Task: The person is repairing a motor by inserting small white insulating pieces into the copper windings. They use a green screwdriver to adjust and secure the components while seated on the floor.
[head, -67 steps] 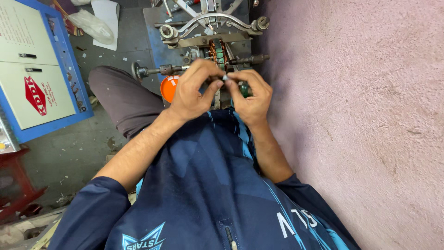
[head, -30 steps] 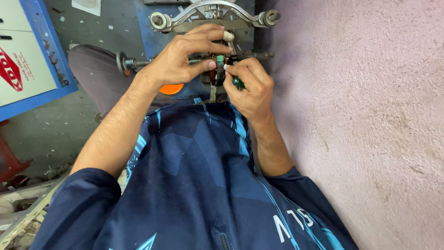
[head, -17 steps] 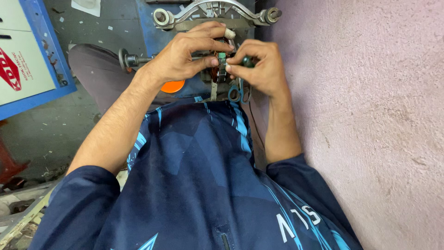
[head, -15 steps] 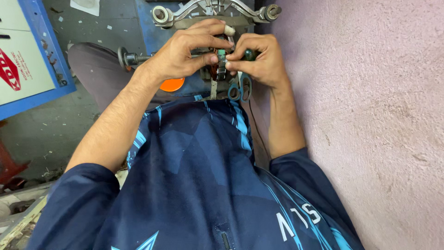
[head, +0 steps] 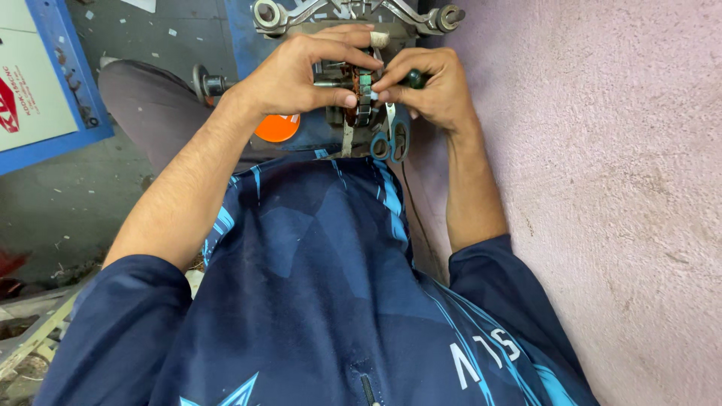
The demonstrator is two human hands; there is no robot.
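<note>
Both hands meet over a small coil [head: 359, 86] of coppery wire and green parts, set on a grey metal machine [head: 353, 19] with curved steel arms at the far edge. The left hand [head: 304, 71] pinches the coil between thumb and fingers; one fingertip wears pale tape. The right hand [head: 429, 86] is closed round a dark green handle [head: 415, 77], its tip hidden. Scissors [head: 389, 139] with green loops lie just below. An orange disc [head: 277, 128] is half covered by the forearm. A rough pink wall [head: 602, 150] fills the right; grey concrete floor [head: 60, 195] the left.
</note>
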